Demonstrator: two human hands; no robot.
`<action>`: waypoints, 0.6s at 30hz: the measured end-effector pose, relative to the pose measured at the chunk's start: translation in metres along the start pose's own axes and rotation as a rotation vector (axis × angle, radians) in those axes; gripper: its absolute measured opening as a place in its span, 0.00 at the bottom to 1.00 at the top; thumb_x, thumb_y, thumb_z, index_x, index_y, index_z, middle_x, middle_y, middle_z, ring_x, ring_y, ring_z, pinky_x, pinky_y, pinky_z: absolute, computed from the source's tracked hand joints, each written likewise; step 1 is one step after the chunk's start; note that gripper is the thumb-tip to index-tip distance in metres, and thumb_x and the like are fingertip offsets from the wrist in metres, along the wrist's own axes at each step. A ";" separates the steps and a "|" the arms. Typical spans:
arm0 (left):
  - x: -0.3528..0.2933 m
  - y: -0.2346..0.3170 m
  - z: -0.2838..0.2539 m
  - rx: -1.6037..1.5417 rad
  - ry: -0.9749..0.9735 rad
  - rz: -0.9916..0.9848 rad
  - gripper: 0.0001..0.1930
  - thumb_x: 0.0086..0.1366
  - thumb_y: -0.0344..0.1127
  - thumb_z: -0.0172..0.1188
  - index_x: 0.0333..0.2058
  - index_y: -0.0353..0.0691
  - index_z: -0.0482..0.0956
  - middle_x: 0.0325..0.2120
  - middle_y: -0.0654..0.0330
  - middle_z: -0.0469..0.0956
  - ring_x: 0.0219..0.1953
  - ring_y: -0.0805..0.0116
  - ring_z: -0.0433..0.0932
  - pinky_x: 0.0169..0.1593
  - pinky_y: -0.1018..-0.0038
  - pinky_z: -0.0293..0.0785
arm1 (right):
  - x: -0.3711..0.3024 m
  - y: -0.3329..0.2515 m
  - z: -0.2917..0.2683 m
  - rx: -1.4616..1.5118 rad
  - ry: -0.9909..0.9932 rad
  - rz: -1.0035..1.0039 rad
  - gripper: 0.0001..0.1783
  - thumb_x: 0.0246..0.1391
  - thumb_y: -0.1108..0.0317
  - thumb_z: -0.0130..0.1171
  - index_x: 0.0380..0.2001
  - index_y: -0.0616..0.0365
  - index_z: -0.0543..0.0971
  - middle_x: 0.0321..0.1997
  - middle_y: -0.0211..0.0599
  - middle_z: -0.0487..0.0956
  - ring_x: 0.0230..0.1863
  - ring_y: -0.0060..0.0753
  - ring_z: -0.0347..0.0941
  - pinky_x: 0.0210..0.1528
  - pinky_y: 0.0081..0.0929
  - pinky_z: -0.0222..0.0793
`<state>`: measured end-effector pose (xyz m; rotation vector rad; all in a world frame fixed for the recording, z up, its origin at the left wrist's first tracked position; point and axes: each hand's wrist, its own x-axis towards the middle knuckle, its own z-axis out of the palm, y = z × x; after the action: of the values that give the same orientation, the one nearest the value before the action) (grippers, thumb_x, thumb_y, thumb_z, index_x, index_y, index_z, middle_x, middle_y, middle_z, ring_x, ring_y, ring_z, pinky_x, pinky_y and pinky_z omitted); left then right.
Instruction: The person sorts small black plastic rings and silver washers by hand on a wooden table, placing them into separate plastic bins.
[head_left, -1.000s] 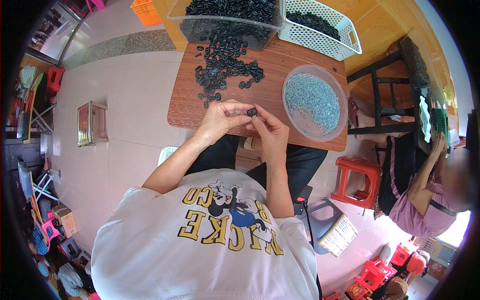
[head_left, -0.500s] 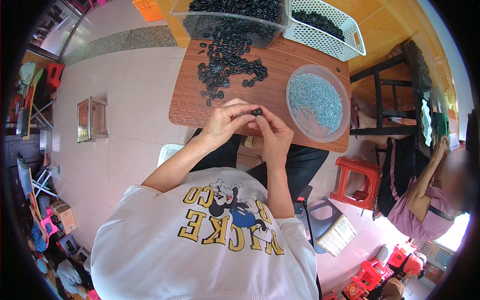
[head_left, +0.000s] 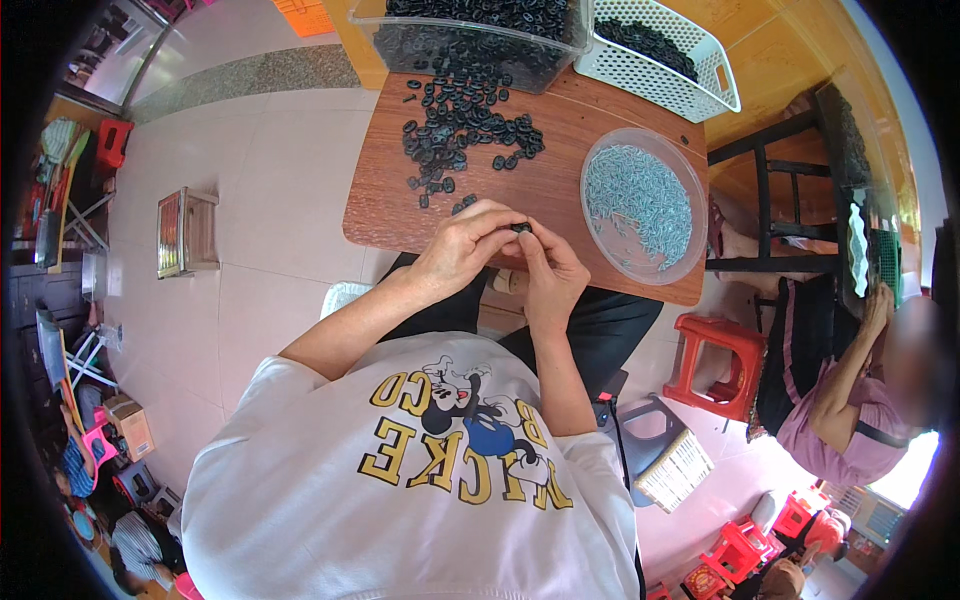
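Between my two hands, above the near edge of the brown wooden table [head_left: 560, 115], is a small black plastic part [head_left: 521, 227]. My left hand [head_left: 462, 247] pinches it from the left with thumb and forefinger. From the right, my right hand [head_left: 552, 274] closes thumb and fingertips on the same part. Whether a pin is in it is hidden by the fingers. Loose black parts [head_left: 465, 125] lie heaped beyond my left hand. To the right of my hands sits a round clear tub [head_left: 588, 222] of small silvery-blue metal pins [head_left: 640, 200].
At the table's far side are a clear bin [head_left: 420, 45] full of black parts and a white perforated basket [head_left: 720, 100]. A red stool [head_left: 715, 365] and a black frame [head_left: 765, 195] stand at the right. Another person [head_left: 850, 400] sits there. A metal stool [head_left: 187, 233] is left.
The view has shifted slightly, so the table appears a little lower and further right. Both hands keep their pinch on the black part, with the fingers slightly repositioned round it.
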<state>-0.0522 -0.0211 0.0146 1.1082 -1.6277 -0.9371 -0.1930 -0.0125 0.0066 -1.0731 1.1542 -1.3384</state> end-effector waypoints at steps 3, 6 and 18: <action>-0.002 -0.003 -0.001 -0.036 -0.015 -0.014 0.14 0.61 0.23 0.53 0.47 0.32 0.74 0.38 0.55 0.75 0.39 0.68 0.76 0.41 0.76 0.73 | 0.001 -0.002 0.001 0.033 -0.008 0.002 0.12 0.53 0.77 0.56 0.41 0.68 0.78 0.32 0.37 0.80 0.31 0.22 0.77 0.36 0.17 0.73; -0.005 -0.006 0.003 -0.327 0.032 -0.139 0.19 0.64 0.25 0.52 0.54 0.35 0.68 0.38 0.57 0.75 0.37 0.71 0.76 0.41 0.76 0.73 | 0.026 -0.015 -0.007 -0.065 -0.210 0.164 0.13 0.52 0.75 0.57 0.42 0.67 0.78 0.31 0.38 0.80 0.32 0.23 0.77 0.36 0.17 0.72; -0.034 -0.029 -0.038 -0.180 0.382 -0.323 0.11 0.63 0.29 0.55 0.44 0.34 0.77 0.32 0.60 0.76 0.31 0.78 0.74 0.36 0.82 0.70 | 0.159 -0.093 -0.009 -0.145 -0.219 -0.192 0.31 0.53 0.70 0.56 0.57 0.73 0.60 0.35 0.43 0.80 0.39 0.29 0.77 0.41 0.22 0.72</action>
<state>-0.0033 -0.0005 -0.0106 1.3526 -1.0548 -0.9828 -0.2276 -0.1690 0.0978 -1.4282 1.0163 -1.2601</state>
